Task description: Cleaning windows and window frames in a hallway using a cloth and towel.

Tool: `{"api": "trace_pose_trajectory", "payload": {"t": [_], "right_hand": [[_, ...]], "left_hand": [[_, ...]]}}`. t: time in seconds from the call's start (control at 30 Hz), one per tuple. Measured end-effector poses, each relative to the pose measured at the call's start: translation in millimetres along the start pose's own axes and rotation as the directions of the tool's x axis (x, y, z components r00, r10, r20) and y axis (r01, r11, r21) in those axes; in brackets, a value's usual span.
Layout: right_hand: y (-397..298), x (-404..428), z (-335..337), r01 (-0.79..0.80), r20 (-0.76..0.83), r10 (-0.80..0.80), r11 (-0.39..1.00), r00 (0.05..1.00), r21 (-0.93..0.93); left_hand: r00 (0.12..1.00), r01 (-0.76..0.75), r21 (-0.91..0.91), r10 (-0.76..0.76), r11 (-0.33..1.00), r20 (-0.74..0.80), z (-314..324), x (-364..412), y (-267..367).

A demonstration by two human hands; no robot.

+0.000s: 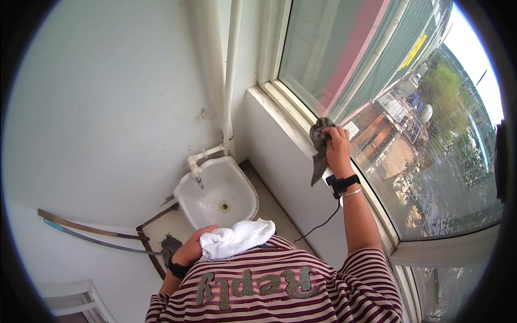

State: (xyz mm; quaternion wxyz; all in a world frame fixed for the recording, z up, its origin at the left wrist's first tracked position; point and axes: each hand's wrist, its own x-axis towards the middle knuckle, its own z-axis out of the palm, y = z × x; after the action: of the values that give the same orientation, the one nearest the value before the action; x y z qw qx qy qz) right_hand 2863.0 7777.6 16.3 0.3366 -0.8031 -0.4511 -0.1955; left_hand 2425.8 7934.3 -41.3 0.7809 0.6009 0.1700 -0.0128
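Note:
My right hand [338,146] grips a dark grey, damp-looking cloth [320,139] at the lower window frame, with one end of the cloth hanging down over the sill [284,115]. Close to my body, my left hand [196,244] holds a bunched white terry cloth [238,239] in front of my striped shirt. Beyond the white cloth is a white ceramic washbasin [242,189] with a metal tap [199,181] over it. The window pane [428,177] beside my right arm has wet-looking streaks and drops.
A white pipe [231,76] runs down the corner to the tap. Two long-handled tools [93,228] lean at the left wall, with a dark mop head [171,246] on the floor near my left hand. A black cable [323,229] hangs from my right wrist.

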Motion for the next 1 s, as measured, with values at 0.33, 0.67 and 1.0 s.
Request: {"api": "trace_pose_trajectory", "payload": {"t": [0.33,0.67,1.0], "right_hand": [[34.9,161.3,170.3,0.277,0.094,-0.268,0.957,0.959,-0.089],[46.0,151.4,237.2,0.332,0.289,-0.227,0.857,0.93,-0.394],[47.8,57.8,152.1,0.134,0.142,-0.084,0.907,0.986,-0.399]], "left_hand": [[0.914,0.08,-0.128,-0.125,0.988,-0.387,40.1,-36.4,17.2],[0.791,0.019,-0.389,-0.252,0.921,-0.558,58.9,-59.1,-26.6],[0.918,0.114,-0.154,-0.164,0.981,-0.361,35.7,-16.1,22.3]]}}
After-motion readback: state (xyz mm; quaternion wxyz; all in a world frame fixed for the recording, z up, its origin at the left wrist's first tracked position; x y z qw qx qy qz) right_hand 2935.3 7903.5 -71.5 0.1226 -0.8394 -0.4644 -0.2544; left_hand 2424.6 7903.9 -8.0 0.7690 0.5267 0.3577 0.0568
